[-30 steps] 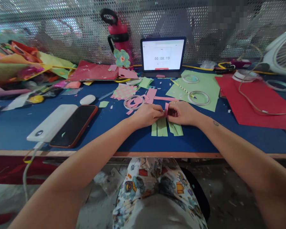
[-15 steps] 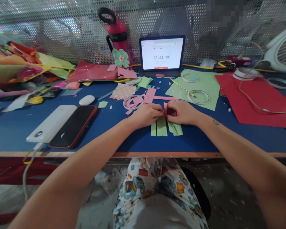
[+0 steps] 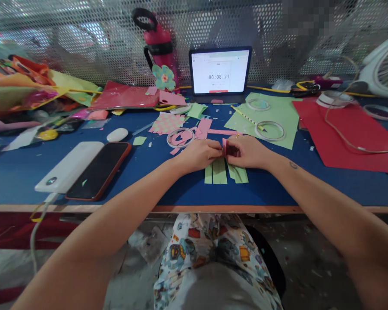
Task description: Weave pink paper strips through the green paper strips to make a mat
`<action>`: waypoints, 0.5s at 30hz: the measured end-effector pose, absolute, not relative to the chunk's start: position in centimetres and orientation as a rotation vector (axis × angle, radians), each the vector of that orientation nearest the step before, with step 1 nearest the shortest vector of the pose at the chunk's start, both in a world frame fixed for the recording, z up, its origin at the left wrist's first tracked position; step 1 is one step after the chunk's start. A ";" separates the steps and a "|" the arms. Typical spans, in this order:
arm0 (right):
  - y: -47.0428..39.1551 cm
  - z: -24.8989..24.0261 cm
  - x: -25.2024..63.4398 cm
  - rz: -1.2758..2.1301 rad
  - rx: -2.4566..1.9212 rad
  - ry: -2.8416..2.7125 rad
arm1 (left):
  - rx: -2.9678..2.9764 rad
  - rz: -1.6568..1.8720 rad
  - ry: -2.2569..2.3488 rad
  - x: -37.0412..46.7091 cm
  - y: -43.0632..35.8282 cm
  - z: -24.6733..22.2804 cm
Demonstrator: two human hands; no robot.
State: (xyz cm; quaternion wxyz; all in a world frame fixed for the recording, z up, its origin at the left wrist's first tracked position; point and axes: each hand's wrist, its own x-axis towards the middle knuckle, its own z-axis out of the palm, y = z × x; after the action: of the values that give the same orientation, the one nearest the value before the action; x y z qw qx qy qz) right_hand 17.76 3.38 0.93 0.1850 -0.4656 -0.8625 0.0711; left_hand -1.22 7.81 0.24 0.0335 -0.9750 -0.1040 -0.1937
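My left hand (image 3: 202, 154) and my right hand (image 3: 247, 151) meet over green paper strips (image 3: 220, 173) on the blue table. Between the fingertips of both hands stands a narrow pink paper strip (image 3: 224, 146), pinched from either side. The green strips hang toward me from under the hands, cut apart at their near ends; their far part is covered by my fingers. Just beyond the left hand lie pink paper pieces (image 3: 203, 126) and a tape roll (image 3: 180, 137). A pink and green woven paper square (image 3: 167, 123) is farther left.
A tablet (image 3: 220, 71) showing a timer stands at the back, beside a red bottle (image 3: 160, 49). A phone (image 3: 100, 170) and white power bank (image 3: 71, 165) lie left. On the right are green paper (image 3: 280, 110), a pencil (image 3: 247, 118), red paper (image 3: 345, 137) and a fan (image 3: 386, 69).
Both hands stay almost still around the pink strip. The tablet's timer has gone from 00:08:19 to 00:08:21.
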 end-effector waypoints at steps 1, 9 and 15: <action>3.4 0.9 17.8 0.202 -1.309 -2.432 | -2.997 -0.580 -0.314 -1.2 7.8 0.3; 3.4 0.9 17.8 0.217 -1.342 -2.434 | -3.071 -0.564 -0.280 -0.8 8.4 0.7; 3.4 0.9 17.8 0.201 -1.336 -2.442 | -3.141 -0.631 -0.289 -1.0 8.4 0.8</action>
State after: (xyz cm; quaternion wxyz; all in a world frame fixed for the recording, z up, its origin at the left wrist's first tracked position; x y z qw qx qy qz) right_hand 17.75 3.38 0.91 0.1744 -0.4715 -0.8615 0.0708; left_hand -1.01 8.38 0.83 -0.0374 -0.9758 -0.0897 -0.1961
